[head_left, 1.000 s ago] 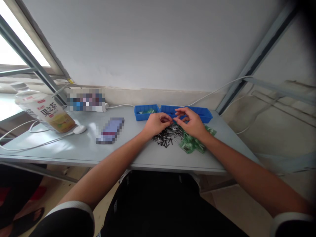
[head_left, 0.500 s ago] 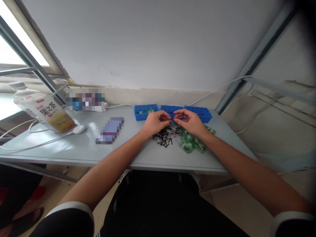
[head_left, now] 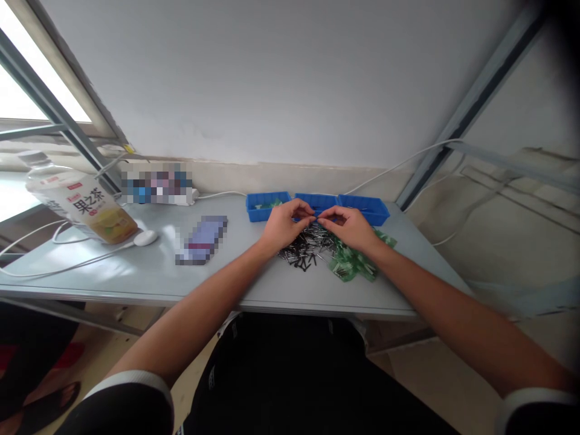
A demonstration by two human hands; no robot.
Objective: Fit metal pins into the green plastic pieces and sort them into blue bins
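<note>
My left hand (head_left: 285, 225) and my right hand (head_left: 348, 226) meet fingertip to fingertip above a pile of small dark metal pins (head_left: 306, 248) on the grey table (head_left: 149, 272). Both hands are pinched closed on something too small to make out. A heap of small green plastic parts (head_left: 356, 263) lies just under my right wrist. Behind the hands stand three blue trays (head_left: 374, 208) in a row; the left tray (head_left: 260, 205) holds a few green parts.
A tea bottle (head_left: 81, 202) lies at the far left beside a white puck (head_left: 145, 237) with white cables. A phone-like flat object (head_left: 202, 240) lies left of the pins. The wall is close behind; a metal frame post (head_left: 453, 127) rises at the right.
My hands have drawn together: the fingertips, slightly apart a second ago, now touch over the pins. My right hand has dropped a little lower.
</note>
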